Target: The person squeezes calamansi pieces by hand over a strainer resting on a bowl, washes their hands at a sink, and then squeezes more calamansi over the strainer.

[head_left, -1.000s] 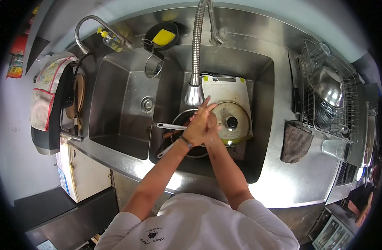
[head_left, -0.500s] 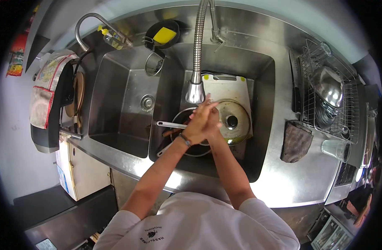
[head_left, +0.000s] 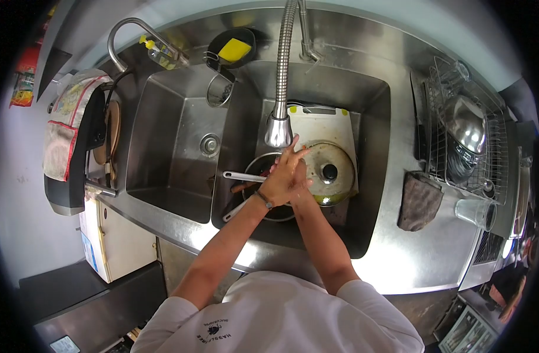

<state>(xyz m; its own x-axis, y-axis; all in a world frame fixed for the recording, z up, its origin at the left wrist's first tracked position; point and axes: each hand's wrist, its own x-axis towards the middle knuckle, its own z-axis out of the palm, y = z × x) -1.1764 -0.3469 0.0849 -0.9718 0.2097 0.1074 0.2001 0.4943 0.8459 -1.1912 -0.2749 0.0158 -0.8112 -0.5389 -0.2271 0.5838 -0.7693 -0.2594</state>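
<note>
My left hand (head_left: 283, 176), with a dark band at the wrist, lies over my right hand (head_left: 299, 183), palm against palm, just below the faucet head (head_left: 278, 130). The left fingers are spread; part of the right hand is hidden beneath. Neither hand shows an object in it. Under them in the right basin is a pan with a long light handle (head_left: 243, 176). Beside my right hand a glass lid (head_left: 338, 162) with a black knob leans over a white cutting board (head_left: 322, 125).
The left basin (head_left: 190, 159) holds a strainer (head_left: 220, 92) at its corner. A yellow sponge (head_left: 234, 50) lies in a black pan behind. At the right are a dark cloth (head_left: 419, 201), a dish rack (head_left: 440, 170) and a clear cup (head_left: 474, 213).
My hands stay together under the faucet, sliding slightly against each other, and the left fingers look more spread. The whole view has shifted a little.
</note>
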